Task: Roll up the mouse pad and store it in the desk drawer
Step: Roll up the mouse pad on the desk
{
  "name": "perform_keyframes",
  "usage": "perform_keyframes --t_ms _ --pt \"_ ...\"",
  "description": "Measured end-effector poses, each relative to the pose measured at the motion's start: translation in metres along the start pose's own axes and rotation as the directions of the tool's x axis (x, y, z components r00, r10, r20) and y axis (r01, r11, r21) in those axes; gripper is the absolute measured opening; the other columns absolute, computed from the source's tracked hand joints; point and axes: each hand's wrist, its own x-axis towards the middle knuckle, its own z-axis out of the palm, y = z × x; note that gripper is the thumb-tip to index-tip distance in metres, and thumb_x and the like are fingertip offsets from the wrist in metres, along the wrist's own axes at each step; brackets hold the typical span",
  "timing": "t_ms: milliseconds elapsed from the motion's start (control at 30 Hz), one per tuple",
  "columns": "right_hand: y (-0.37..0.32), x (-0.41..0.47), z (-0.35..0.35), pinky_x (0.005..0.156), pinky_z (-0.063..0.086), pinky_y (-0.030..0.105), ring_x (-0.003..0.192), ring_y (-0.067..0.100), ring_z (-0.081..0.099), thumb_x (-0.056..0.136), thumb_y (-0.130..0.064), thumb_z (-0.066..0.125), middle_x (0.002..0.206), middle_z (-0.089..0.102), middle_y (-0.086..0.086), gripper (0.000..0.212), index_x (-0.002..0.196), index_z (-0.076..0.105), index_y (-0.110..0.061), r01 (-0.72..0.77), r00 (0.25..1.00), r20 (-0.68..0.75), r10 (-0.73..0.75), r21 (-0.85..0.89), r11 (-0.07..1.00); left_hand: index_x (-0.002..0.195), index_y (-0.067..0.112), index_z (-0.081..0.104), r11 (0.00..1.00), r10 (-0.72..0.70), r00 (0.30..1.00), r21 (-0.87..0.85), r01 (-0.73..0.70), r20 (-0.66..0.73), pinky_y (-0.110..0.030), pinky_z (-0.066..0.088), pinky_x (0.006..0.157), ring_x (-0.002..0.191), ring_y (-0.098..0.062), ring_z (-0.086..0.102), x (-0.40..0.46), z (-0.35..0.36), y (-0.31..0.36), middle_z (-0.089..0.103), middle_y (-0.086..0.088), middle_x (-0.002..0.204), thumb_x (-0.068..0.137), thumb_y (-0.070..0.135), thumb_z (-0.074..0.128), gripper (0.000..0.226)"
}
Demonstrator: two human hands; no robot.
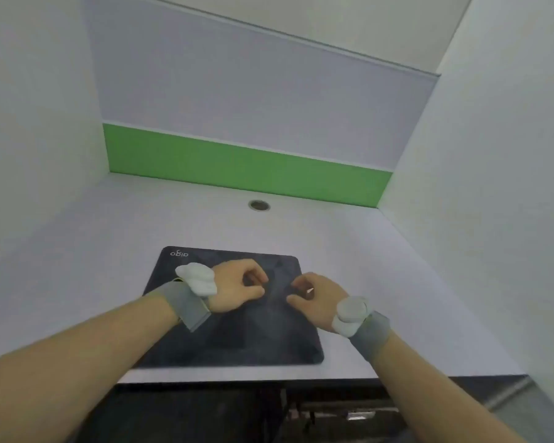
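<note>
White desk (365, 282) w/ flat dark mouse pad (237, 340), left hand (237, 290) & right hand (317, 300) loosely curled, empty.

Flat rectangular fabric mouse pad (237, 340): dark charcoal with a faint mottled grey pattern and a small pale logo at one far corner. Smooth laminate desk (365, 266): pale lavender-white, with a round grey metal cable grommet (259, 205). Rear partition panel (247, 169): bright green lower band, pale lilac-grey above, a white strip between. Side walls: off-white. Both wrists carry grey fabric wristbands (186, 303) bearing white moulded plastic devices (197, 278).
</note>
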Motion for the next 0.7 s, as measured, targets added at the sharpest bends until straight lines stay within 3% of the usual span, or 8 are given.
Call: perform_keyframes --t_ms 167,267,433,500,567,633,700 --pt "0.019 -0.011 0.003 0.093 0.05 0.034 0.113 0.023 0.06 0.083 -0.044 0.064 0.132 0.055 0.004 0.065 0.139 0.043 -0.018 -0.152 0.988 0.026 0.15 0.123 0.981 0.111 0.03 0.059 0.993 -0.025 0.998 0.12 0.018 0.056 -0.011 0.038 0.067 0.069 0.007 0.054 0.013 0.023 0.003 0.068 0.015 0.106 0.083 0.037 0.067 0.03" --pt "0.022 -0.012 0.009 0.085 0.045 0.026 0.109 0.018 0.058 0.083 -0.046 0.064 0.131 0.056 0.001 0.07 0.143 0.038 -0.018 -0.165 0.986 0.049 0.158 0.23 0.959 0.117 0.025 0.058 0.993 -0.048 0.997 0.115 0.041 0.061 -0.017 0.041 0.077 0.076 -0.001 0.055 0.024 0.035 0.003 0.066 0.01 0.112 0.083 0.037 0.067 0.037" --pt "0.033 0.0 0.015 0.088 0.038 0.022 0.103 0.015 0.057 0.089 -0.035 0.059 0.113 0.059 -0.006 0.055 0.139 0.046 -0.016 -0.203 0.977 0.013 0.211 0.342 0.918 0.106 0.031 0.06 0.998 -0.06 0.998 0.026 0.06 -0.01 -0.017 0.043 0.078 0.079 -0.004 0.06 0.047 0.049 0.001 0.07 0.011 0.106 0.084 0.033 0.064 0.023" --pt "0.034 0.005 0.015 0.089 0.037 0.021 0.102 0.013 0.058 0.09 -0.031 0.058 0.107 0.062 -0.008 0.046 0.133 0.054 -0.016 -0.194 0.978 0.0 0.208 0.363 0.911 0.098 0.034 0.062 0.996 -0.061 0.994 -0.072 0.055 -0.086 -0.011 0.046 0.069 0.067 0.001 0.065 0.048 0.052 -0.003 0.071 0.012 0.098 0.084 0.029 0.064 0.015" --pt "0.036 0.011 0.017 0.082 0.041 0.016 0.097 0.013 0.062 0.088 -0.024 0.058 0.098 0.065 -0.009 0.039 0.126 0.062 -0.018 -0.171 0.982 -0.014 0.191 0.383 0.908 0.094 0.038 0.062 0.989 -0.038 0.987 -0.147 0.015 -0.153 -0.008 0.047 0.064 0.058 0.006 0.064 0.047 0.056 -0.006 0.07 0.015 0.093 0.085 0.027 0.064 0.014" --pt "0.036 0.015 0.02 0.065 0.045 0.007 0.08 0.01 0.061 0.084 -0.01 0.053 0.085 0.065 -0.008 0.042 0.123 0.063 -0.018 -0.144 0.984 -0.034 0.177 0.44 0.886 0.095 0.041 0.061 0.988 -0.01 0.988 -0.152 -0.014 -0.156 -0.017 0.052 0.071 0.063 0.003 0.065 0.045 0.058 -0.009 0.07 0.019 0.093 0.085 0.031 0.063 0.014" --pt "0.035 0.018 0.021 0.067 0.048 0.006 0.079 0.012 0.059 0.081 -0.002 0.049 0.085 0.065 -0.003 0.047 0.123 0.064 -0.02 -0.133 0.982 -0.043 0.183 0.529 0.838 0.097 0.042 0.061 0.991 0.018 0.988 -0.125 -0.038 -0.155 -0.022 0.053 0.075 0.069 -0.001 0.065 0.043 0.059 -0.01 0.07 0.021 0.095 0.084 0.033 0.063 0.016"
